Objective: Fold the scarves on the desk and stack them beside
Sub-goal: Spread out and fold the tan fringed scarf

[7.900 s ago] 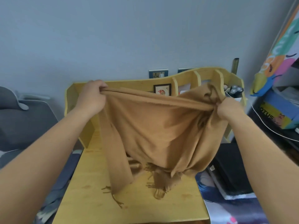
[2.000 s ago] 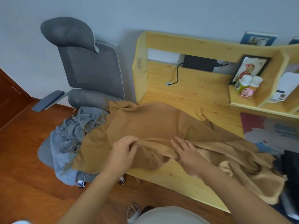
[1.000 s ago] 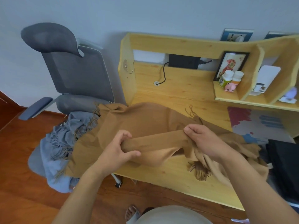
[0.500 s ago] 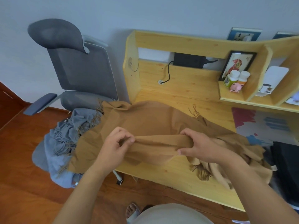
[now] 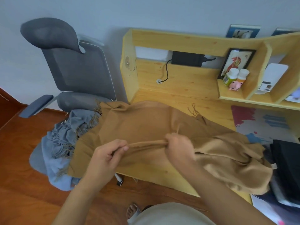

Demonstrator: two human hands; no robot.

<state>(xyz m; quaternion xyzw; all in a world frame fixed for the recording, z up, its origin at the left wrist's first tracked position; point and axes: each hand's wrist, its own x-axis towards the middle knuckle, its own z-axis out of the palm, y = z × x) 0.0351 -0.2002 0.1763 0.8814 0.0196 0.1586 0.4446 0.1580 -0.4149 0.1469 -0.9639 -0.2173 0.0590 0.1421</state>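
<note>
- Fingers of the left hand (image 5: 106, 157) curl round a gathered edge of the tan scarf (image 5: 142, 127), thumb and fingertips pinching the cloth, which is pulled into a thin taut ridge.
- The right hand (image 5: 179, 147) is fisted round the other end of that same ridge, so the strip of fabric runs straight between the two hands, just above the desk's near edge.
- The tan scarf is a soft, matte, woolly weave; its broad middle lies fairly flat across the wooden desk (image 5: 183, 93), its left end droops off the side, and its right end sits in a thick rumpled heap near the desk's right corner. A few loose fringe strands (image 5: 194, 111) lie on the wood behind it.
- A grey-blue scarf (image 5: 65, 138), also fringed, is bunched on the seat of the grey office chair (image 5: 76, 70) beside the desk, touching the tan one's hanging end.
- The desk is pale knotty pine with a raised back and cubby shelves; a black box (image 5: 186, 59) with a cable sits in the back gap.
- On a shelf stand a framed picture (image 5: 235, 60), two white-capped bottles (image 5: 235, 76) and a small pink pig figure (image 5: 235, 86).
- A mat (image 5: 259, 122) with red and blue blotches lies on the right of the top.
- The floor is reddish wood (image 5: 24, 192); the wall is plain pale blue-grey.
</note>
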